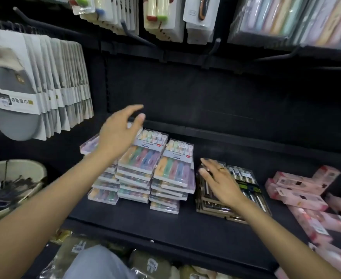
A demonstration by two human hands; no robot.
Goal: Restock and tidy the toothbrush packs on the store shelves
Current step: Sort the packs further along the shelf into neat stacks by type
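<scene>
On the black shelf (185,224) stand 3 stacks of pastel toothbrush packs (141,158), side by side at the left; how many packs each holds cannot be told exactly. Right of them lies 1 low stack of dark toothbrush packs (244,188). At the far right lie several pink boxes (298,184), at least 5. 2 hands are in view: the left hand (121,135) and the right hand (219,180), which wears 1 ring (221,169). 1 basin (16,174) sits at the left edge.
</scene>
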